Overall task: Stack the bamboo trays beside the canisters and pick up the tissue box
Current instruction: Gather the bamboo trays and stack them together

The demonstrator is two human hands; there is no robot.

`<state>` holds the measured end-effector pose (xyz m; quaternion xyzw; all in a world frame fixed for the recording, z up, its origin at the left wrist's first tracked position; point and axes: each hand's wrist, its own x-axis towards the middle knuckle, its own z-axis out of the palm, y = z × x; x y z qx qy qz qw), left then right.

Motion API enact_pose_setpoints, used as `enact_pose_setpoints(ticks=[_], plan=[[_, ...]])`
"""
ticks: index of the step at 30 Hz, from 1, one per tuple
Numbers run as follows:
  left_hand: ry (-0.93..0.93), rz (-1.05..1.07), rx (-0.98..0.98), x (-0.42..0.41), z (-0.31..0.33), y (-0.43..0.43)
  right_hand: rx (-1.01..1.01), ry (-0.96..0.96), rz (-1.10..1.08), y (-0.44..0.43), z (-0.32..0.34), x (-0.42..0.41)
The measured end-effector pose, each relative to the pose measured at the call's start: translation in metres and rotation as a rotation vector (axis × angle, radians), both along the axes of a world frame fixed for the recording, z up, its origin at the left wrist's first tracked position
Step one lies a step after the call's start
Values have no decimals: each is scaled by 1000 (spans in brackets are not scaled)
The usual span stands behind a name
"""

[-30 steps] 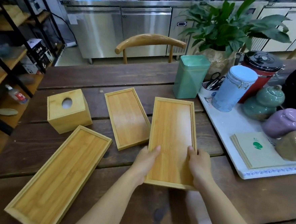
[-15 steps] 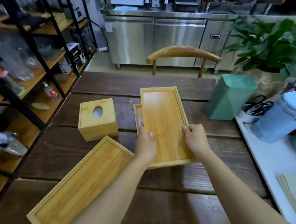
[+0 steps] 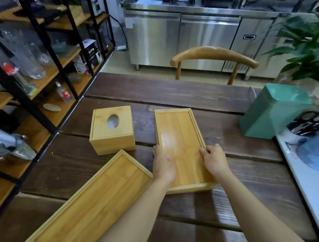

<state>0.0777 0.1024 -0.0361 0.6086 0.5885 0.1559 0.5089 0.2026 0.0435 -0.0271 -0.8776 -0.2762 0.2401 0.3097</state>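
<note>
Both hands, left [image 3: 163,165] and right [image 3: 214,160], clasp the long edges of the shallow rectangular bamboo tray [image 3: 180,139] on the dark plank surface [image 3: 224,204] beside the square bamboo tissue box [image 3: 112,130]; uneven release could leave it skewed.

Bamboo tray stack [image 3: 180,141] lies flat at table centre, rimmed, long axis running 12 to 6 w/ slight tilt. Longer bamboo tray [image 3: 96,201] lies flat at its 7 o'clock, angled diagonally. Bamboo tissue box [image 3: 112,130], cube w/ oval top hole, upright at 9 o'clock.
</note>
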Motion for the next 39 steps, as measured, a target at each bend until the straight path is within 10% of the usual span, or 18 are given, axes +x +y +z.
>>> enact_pose_setpoints(ticks=[15,28,39], plan=[[-197,151,-337,-10,34,22,111,598,-247,0,13,-8],[-370,100,-343,-31,62,23,406,638,-289,-30,36,-19],[-639,451,-456,-97,96,26,312,522,316,-41,110,-49]])
